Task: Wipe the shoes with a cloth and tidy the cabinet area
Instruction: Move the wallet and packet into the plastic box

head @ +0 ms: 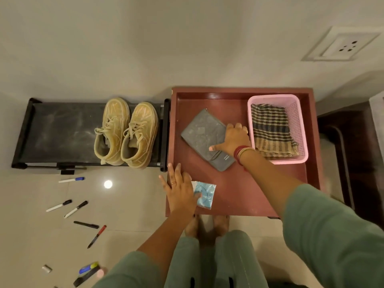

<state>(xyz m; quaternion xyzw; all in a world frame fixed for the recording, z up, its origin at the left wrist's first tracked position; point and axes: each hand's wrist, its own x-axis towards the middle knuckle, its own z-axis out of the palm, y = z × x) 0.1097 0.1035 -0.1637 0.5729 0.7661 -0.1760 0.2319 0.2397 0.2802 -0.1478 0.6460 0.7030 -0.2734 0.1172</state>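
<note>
A pair of tan lace-up shoes point(124, 133) stands on a low black rack point(56, 132) at the left. A checked cloth point(270, 132) lies in a pink basket point(299, 113) on the red cabinet top point(249, 194). My right hand point(234, 140) grips the right edge of a dusty grey pouch point(202, 135) lying on the cabinet, thumb pressed on its face. My left hand point(179, 190) rests flat at the cabinet's left front edge, its thumb touching a small blue packet point(204, 195).
Several markers and pens point(71, 208) lie scattered on the tiled floor at the left, with highlighters point(88, 269) nearer me. A wall socket point(340, 46) is at the upper right. Dark furniture point(349, 142) stands right of the cabinet. My feet point(207, 225) are below its front edge.
</note>
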